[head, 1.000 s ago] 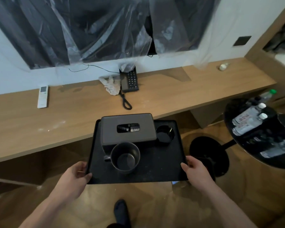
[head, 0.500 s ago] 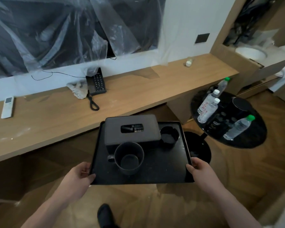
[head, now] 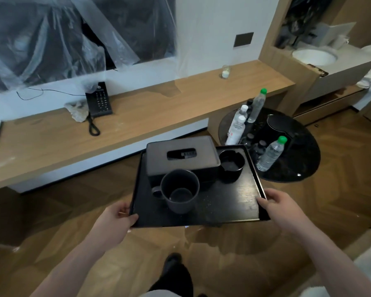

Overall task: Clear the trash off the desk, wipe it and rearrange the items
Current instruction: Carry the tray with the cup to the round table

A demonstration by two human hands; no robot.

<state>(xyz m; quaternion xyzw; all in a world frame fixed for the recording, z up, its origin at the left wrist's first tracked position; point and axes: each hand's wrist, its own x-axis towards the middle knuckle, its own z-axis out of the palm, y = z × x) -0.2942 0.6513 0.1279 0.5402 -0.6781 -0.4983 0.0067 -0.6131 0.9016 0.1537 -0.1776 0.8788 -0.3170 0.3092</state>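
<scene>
2 hands hold a black tray (head: 227,202) in the air over the wood floor, off the desk (head: 137,123): the left hand (head: 116,219) has its fingers closed on the near left corner, the right hand (head: 281,204) on the near right edge. On the tray stand 1 mug (head: 180,195), 1 tissue box (head: 181,156) behind it and 1 ashtray (head: 231,165). A phone (head: 99,101) and a crumpled rag (head: 77,109) lie on the desk.

Both forearms are bare from the bottom edge of the view to the wrist; no sleeve, watch or ring is visible. The left hand (head: 118,217) enters from 7 o'clock, the right hand (head: 280,205) from 5 o'clock. At 6 o'clock, a dark shoe (head: 173,261) and dark trouser leg (head: 176,281) show.
</scene>
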